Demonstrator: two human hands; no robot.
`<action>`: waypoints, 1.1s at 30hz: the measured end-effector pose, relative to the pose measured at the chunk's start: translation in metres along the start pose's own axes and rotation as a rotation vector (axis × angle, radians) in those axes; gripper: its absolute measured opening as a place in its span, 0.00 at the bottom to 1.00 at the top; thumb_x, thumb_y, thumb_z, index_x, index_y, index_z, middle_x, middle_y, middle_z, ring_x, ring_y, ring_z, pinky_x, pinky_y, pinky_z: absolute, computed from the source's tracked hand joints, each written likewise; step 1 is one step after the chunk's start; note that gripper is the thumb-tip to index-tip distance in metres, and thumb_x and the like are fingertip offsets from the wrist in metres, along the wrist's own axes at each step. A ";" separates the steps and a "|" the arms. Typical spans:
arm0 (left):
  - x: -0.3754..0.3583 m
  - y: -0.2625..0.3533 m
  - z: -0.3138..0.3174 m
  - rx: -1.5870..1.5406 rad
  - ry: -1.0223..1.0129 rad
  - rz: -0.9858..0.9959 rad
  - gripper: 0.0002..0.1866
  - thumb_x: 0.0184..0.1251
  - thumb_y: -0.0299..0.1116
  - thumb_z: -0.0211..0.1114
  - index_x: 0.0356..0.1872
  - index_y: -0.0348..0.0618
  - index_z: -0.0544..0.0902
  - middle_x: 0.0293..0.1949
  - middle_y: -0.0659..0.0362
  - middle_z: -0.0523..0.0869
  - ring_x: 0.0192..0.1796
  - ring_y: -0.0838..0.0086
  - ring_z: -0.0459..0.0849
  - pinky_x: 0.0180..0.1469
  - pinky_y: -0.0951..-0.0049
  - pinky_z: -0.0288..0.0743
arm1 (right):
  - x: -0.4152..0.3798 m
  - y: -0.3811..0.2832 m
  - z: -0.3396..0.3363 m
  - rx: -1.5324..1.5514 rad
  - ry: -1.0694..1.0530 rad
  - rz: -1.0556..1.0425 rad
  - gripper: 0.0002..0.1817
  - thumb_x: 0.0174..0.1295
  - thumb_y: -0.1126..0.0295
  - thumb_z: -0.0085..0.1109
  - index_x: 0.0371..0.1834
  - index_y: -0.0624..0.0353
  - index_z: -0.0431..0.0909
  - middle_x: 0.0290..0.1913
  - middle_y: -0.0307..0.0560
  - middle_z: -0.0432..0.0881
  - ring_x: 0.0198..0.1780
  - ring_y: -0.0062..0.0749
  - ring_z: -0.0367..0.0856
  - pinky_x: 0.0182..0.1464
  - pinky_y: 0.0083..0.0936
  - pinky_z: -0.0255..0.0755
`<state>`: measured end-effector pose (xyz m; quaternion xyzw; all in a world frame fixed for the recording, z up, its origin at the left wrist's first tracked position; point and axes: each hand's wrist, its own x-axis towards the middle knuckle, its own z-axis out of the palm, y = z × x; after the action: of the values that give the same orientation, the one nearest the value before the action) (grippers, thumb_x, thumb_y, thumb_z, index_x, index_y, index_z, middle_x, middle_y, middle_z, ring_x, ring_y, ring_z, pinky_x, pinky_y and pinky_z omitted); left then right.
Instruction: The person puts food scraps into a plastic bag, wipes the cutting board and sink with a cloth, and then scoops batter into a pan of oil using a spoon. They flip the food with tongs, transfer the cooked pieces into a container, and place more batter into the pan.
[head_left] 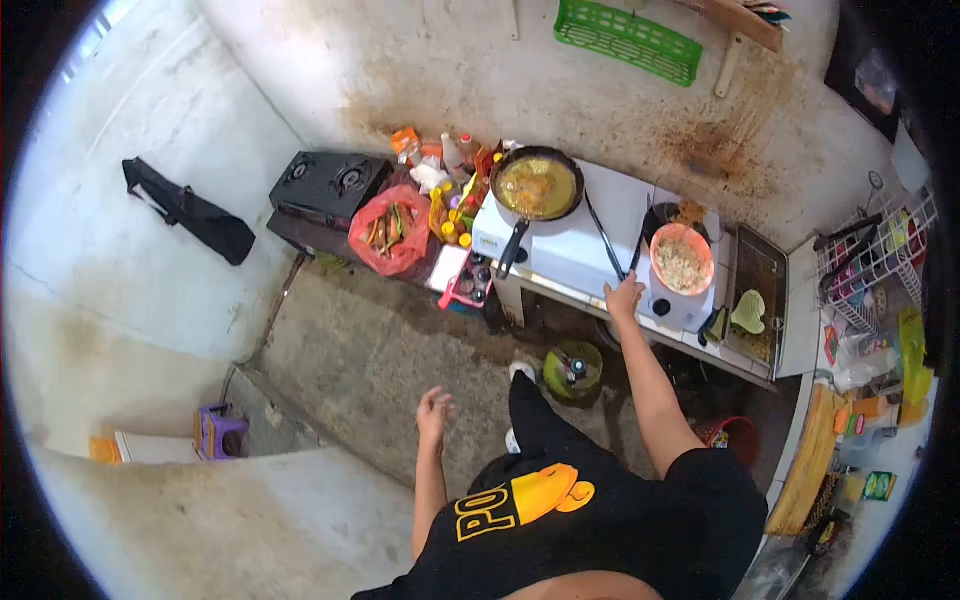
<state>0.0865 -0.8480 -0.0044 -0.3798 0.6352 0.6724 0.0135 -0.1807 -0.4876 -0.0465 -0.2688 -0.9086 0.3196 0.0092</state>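
Right hand: the right hand [625,297] rests on the near edge of the white stove [575,248], fingers bent over the rim beside the tongs [605,240]; whether it grips anything cannot be told
Left hand: the left hand [434,410] hangs free over the floor, fingers loosely spread, holding nothing
Tongs: long, dark and thin, lying on the stove top between the frying pan [537,186] and the orange bowl [682,259]; likely stiff, light metal, best taken at the near ends of the arms
Pan: on the far left burner, filled with yellow food, handle pointing near; probably hot and heavy, so the handle is the place to hold
Bowl: holds a pale chopped mix, on the right burner side
Surface: tiled counter, stained wall behind, red bag [390,232] of vegetables and bottles to the left
Room: bare concrete floor, green gas cylinder [573,370] under the counter, green basket [627,38] on the far wall
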 end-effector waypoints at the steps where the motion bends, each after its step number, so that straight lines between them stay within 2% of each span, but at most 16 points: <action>1: 0.012 0.013 0.005 0.043 -0.060 -0.058 0.18 0.67 0.28 0.49 0.56 0.35 0.71 0.45 0.51 0.81 0.41 0.70 0.81 0.47 0.70 0.75 | 0.012 -0.015 0.008 0.002 0.005 0.002 0.41 0.47 0.62 0.69 0.62 0.64 0.56 0.59 0.73 0.57 0.55 0.62 0.66 0.54 0.43 0.66; 3: 0.033 0.035 0.019 0.055 -0.124 -0.042 0.17 0.67 0.28 0.49 0.56 0.34 0.71 0.44 0.52 0.81 0.41 0.70 0.81 0.47 0.70 0.75 | 0.027 -0.027 0.022 -0.158 0.241 0.015 0.43 0.48 0.58 0.69 0.64 0.59 0.56 0.61 0.75 0.53 0.62 0.61 0.56 0.59 0.45 0.60; 4: 0.045 0.046 0.027 0.062 -0.185 -0.013 0.17 0.67 0.28 0.48 0.56 0.34 0.71 0.44 0.52 0.81 0.41 0.71 0.81 0.47 0.71 0.75 | 0.030 -0.032 0.026 -0.167 0.233 0.016 0.43 0.48 0.58 0.69 0.64 0.59 0.56 0.61 0.75 0.53 0.62 0.61 0.56 0.59 0.45 0.60; 6: 0.083 0.066 0.045 0.054 -0.213 -0.016 0.17 0.67 0.29 0.49 0.55 0.34 0.71 0.44 0.52 0.81 0.40 0.71 0.81 0.46 0.71 0.75 | 0.045 -0.053 0.036 -0.256 0.282 0.115 0.42 0.49 0.55 0.68 0.65 0.55 0.57 0.63 0.71 0.51 0.67 0.60 0.49 0.63 0.45 0.54; 7: 0.096 0.068 0.047 0.057 -0.242 -0.043 0.17 0.67 0.29 0.49 0.55 0.34 0.72 0.43 0.52 0.81 0.40 0.72 0.81 0.46 0.72 0.75 | 0.052 -0.051 0.047 -0.237 0.327 0.144 0.35 0.50 0.55 0.67 0.61 0.52 0.65 0.64 0.66 0.54 0.67 0.56 0.50 0.64 0.44 0.53; 10: 0.150 0.081 0.075 0.120 -0.320 -0.044 0.17 0.67 0.32 0.51 0.54 0.35 0.71 0.41 0.54 0.82 0.41 0.72 0.81 0.44 0.73 0.75 | 0.075 -0.041 0.063 -0.277 0.404 0.136 0.29 0.51 0.55 0.66 0.55 0.54 0.71 0.63 0.63 0.57 0.66 0.53 0.54 0.64 0.43 0.54; 11: 0.164 0.085 0.083 0.126 -0.328 -0.051 0.17 0.67 0.32 0.51 0.54 0.35 0.71 0.41 0.54 0.82 0.41 0.72 0.81 0.44 0.73 0.75 | 0.078 -0.040 0.061 -0.288 0.414 0.125 0.24 0.51 0.55 0.66 0.49 0.54 0.75 0.61 0.61 0.60 0.62 0.52 0.59 0.62 0.42 0.56; 12: 0.177 0.094 0.094 0.162 -0.398 0.028 0.16 0.67 0.31 0.51 0.53 0.35 0.72 0.39 0.55 0.82 0.38 0.74 0.80 0.41 0.75 0.74 | 0.080 -0.040 0.058 -0.294 0.417 0.133 0.24 0.51 0.55 0.66 0.49 0.54 0.75 0.61 0.61 0.60 0.62 0.52 0.59 0.62 0.42 0.56; 14: 0.201 0.111 0.118 0.193 -0.476 0.103 0.15 0.66 0.30 0.51 0.52 0.35 0.73 0.38 0.56 0.82 0.36 0.76 0.79 0.39 0.77 0.74 | 0.087 -0.039 0.054 -0.372 0.315 0.080 0.25 0.49 0.57 0.68 0.47 0.54 0.72 0.55 0.60 0.65 0.56 0.52 0.65 0.59 0.40 0.60; 19: 0.236 0.128 0.160 0.171 -0.474 0.112 0.16 0.63 0.30 0.55 0.51 0.35 0.74 0.35 0.57 0.82 0.30 0.79 0.78 0.34 0.79 0.72 | 0.085 -0.046 0.033 -0.358 0.231 0.070 0.28 0.48 0.62 0.69 0.51 0.59 0.68 0.52 0.60 0.66 0.52 0.53 0.68 0.54 0.41 0.65; 22: 0.254 0.116 0.175 0.304 -0.461 0.188 0.17 0.61 0.31 0.57 0.51 0.35 0.74 0.36 0.57 0.82 0.33 0.78 0.78 0.35 0.77 0.72 | 0.075 -0.049 0.029 -0.274 0.194 0.084 0.32 0.49 0.66 0.68 0.56 0.63 0.62 0.52 0.62 0.65 0.51 0.55 0.69 0.53 0.43 0.65; 26: 0.271 0.095 0.189 0.219 -0.601 -0.058 0.22 0.60 0.40 0.60 0.51 0.35 0.74 0.36 0.58 0.79 0.36 0.77 0.76 0.39 0.75 0.70 | 0.051 -0.059 0.023 -0.174 0.119 0.197 0.39 0.50 0.69 0.66 0.62 0.65 0.53 0.52 0.63 0.62 0.52 0.58 0.68 0.52 0.45 0.66; 28: 0.273 0.107 0.194 0.314 -0.769 -0.080 0.22 0.62 0.44 0.60 0.49 0.37 0.75 0.33 0.59 0.79 0.35 0.76 0.78 0.38 0.74 0.72 | 0.040 -0.049 0.027 -0.027 0.126 0.139 0.42 0.54 0.69 0.63 0.66 0.65 0.45 0.52 0.70 0.62 0.51 0.63 0.69 0.53 0.46 0.65; 30: 0.273 0.118 0.199 0.217 -0.878 -0.264 0.21 0.64 0.47 0.58 0.45 0.38 0.75 0.33 0.57 0.80 0.33 0.75 0.79 0.36 0.74 0.74 | 0.032 -0.031 0.048 -0.124 0.358 -0.019 0.34 0.57 0.64 0.60 0.62 0.65 0.54 0.43 0.63 0.70 0.42 0.50 0.74 0.46 0.36 0.70; 31: 0.272 0.122 0.204 0.119 -0.949 -0.313 0.20 0.67 0.46 0.56 0.43 0.37 0.75 0.33 0.56 0.81 0.31 0.72 0.81 0.36 0.72 0.76 | 0.029 -0.025 0.042 -0.138 0.374 -0.011 0.34 0.57 0.64 0.60 0.62 0.65 0.54 0.43 0.63 0.70 0.42 0.50 0.74 0.46 0.36 0.70; 33: 0.271 0.134 0.207 0.080 -1.024 -0.402 0.19 0.67 0.45 0.55 0.43 0.36 0.75 0.33 0.55 0.82 0.33 0.71 0.82 0.37 0.71 0.76 | 0.020 -0.024 0.032 0.441 -0.114 0.091 0.25 0.63 0.62 0.54 0.58 0.64 0.61 0.32 0.46 0.73 0.31 0.32 0.74 0.32 0.27 0.72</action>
<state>-0.2758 -0.8205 -0.0543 -0.1173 0.4874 0.7308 0.4633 -0.2153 -0.5112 -0.0609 -0.2823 -0.8029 0.5250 0.0020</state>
